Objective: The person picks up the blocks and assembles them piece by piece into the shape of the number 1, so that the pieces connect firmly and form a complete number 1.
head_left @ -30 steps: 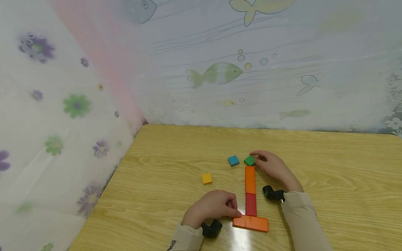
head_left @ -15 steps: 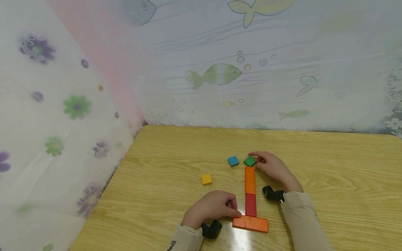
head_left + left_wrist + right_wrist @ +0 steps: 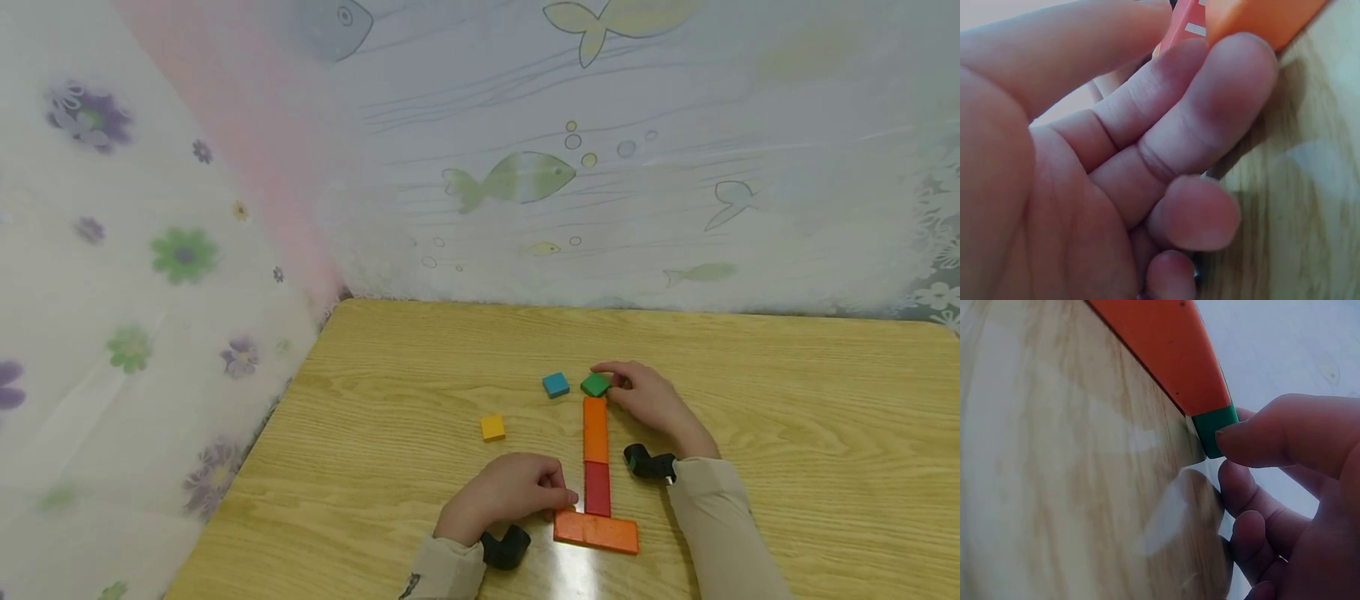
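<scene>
Flat wooden blocks form an upside-down T on the table. An orange block (image 3: 596, 532) lies crosswise nearest the person; a red block (image 3: 597, 488) and a second orange block (image 3: 595, 429) run away from it. At the far end, my right hand (image 3: 652, 400) pinches a green block (image 3: 595, 384), set cornerwise in the head view. The right wrist view has the thumb on the green block (image 3: 1215, 428), right at the orange one's end. Loosely curled, my left hand (image 3: 513, 487) holds nothing; its fingertips are right at the crosswise orange block (image 3: 1260, 19).
Left of the green block lies a small blue block (image 3: 556, 384), with a yellow block (image 3: 492, 428) nearer the left hand. Black wrist devices sit below both hands. A patterned curtain (image 3: 510, 275) stands behind the wooden table (image 3: 420, 358).
My left thumb tip has lifted slightly off the crosswise orange block. The right hand stays at the green block, its index finger a little farther left along the far side.
</scene>
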Demonstrator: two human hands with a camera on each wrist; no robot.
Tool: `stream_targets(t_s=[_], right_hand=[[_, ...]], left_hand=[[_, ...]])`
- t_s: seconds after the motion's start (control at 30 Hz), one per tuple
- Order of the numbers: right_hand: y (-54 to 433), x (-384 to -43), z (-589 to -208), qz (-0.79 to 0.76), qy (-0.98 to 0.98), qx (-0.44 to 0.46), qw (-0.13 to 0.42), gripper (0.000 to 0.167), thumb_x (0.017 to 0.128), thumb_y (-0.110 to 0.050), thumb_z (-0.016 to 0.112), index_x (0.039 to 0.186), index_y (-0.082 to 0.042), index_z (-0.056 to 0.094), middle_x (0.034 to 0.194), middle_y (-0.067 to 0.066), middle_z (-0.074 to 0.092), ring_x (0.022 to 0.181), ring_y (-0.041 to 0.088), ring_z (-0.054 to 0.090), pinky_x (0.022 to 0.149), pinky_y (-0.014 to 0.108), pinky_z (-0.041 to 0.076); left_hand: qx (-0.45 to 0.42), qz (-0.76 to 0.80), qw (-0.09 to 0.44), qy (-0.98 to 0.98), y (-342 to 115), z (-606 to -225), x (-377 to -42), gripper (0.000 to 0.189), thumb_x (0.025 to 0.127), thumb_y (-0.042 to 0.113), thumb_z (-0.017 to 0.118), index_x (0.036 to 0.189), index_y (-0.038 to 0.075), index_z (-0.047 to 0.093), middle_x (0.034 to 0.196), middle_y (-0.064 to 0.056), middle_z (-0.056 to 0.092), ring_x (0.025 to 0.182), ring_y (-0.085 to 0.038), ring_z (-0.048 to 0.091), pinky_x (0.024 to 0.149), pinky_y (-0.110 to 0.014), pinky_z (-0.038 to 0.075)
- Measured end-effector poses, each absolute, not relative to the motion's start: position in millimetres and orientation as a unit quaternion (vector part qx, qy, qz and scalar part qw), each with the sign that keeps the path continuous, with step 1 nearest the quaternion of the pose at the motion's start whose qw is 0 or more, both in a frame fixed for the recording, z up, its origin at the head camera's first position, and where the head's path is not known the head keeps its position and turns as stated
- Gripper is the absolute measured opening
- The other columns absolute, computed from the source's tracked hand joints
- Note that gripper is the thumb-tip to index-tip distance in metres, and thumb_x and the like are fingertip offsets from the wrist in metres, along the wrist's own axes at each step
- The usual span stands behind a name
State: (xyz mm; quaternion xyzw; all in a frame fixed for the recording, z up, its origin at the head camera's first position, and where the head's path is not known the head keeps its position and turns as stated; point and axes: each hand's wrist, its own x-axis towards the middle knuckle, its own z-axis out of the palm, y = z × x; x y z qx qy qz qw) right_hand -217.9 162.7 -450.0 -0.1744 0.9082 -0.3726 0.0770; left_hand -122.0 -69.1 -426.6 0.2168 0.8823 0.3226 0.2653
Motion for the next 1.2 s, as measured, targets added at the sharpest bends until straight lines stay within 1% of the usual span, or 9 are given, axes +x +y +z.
stream_targets(t_s=[0.27,0.5,0.63,0.8,1.07,1.2], right_hand=[[166,-218,-454,-0.373,0.910,-0.166,0.075,0.035,0.087,-0.007,0.052,0.121,-0.013,0.054,0.083,0.002,0.052,0.069,0.018,0.042,0.060,0.033,0.032],[166,-217,-457,-0.386,0.902,-0.175,0.082,0.037,0.087,-0.007,0.051,0.123,-0.013,0.053,0.087,0.003,0.053,0.071,0.018,0.043,0.063,0.033,0.034],[164,-217,-458,-0.383,0.904,-0.169,0.084,0.037,0.087,-0.008,0.052,0.123,-0.014,0.053,0.088,0.002,0.053,0.072,0.018,0.043,0.063,0.033,0.035],[164,-216,-454,-0.385,0.905,-0.163,0.080,0.035,0.087,-0.009,0.053,0.121,-0.014,0.055,0.087,0.003,0.053,0.073,0.019,0.043,0.063,0.033,0.034],[164,-216,-449,-0.385,0.905,-0.163,0.080,0.035,0.086,-0.008,0.053,0.120,-0.013,0.055,0.086,0.003,0.053,0.072,0.019,0.043,0.062,0.033,0.034],[164,-216,-449,-0.391,0.903,-0.160,0.084,0.034,0.086,-0.009,0.053,0.120,-0.013,0.055,0.085,0.003,0.052,0.072,0.019,0.043,0.062,0.033,0.034]], left_hand=[[0.216,0.336,0.270,0.876,-67,-427,-130,0.025,0.085,0.044,0.055,0.071,0.024,0.058,0.059,0.010,0.057,0.053,-0.006,0.047,0.050,-0.022,0.036],[0.186,0.345,0.289,0.873,-65,-421,-138,0.021,0.085,0.042,0.057,0.084,0.021,0.059,0.064,0.005,0.058,0.056,-0.010,0.051,0.053,-0.024,0.041],[0.178,0.354,0.294,0.870,-65,-416,-144,0.022,0.085,0.040,0.057,0.087,0.018,0.059,0.065,0.001,0.058,0.056,-0.013,0.054,0.052,-0.026,0.043],[0.179,0.354,0.276,0.876,-63,-412,-153,0.022,0.085,0.040,0.057,0.089,0.018,0.058,0.066,0.001,0.059,0.057,-0.014,0.055,0.053,-0.026,0.043],[0.166,0.337,0.240,0.895,-58,-402,-169,0.025,0.086,0.044,0.054,0.093,0.020,0.059,0.073,0.005,0.059,0.062,-0.010,0.054,0.057,-0.027,0.043],[0.158,0.345,0.227,0.897,-57,-397,-176,0.026,0.088,0.043,0.051,0.096,0.020,0.059,0.076,0.003,0.058,0.063,-0.011,0.053,0.056,-0.028,0.042]])
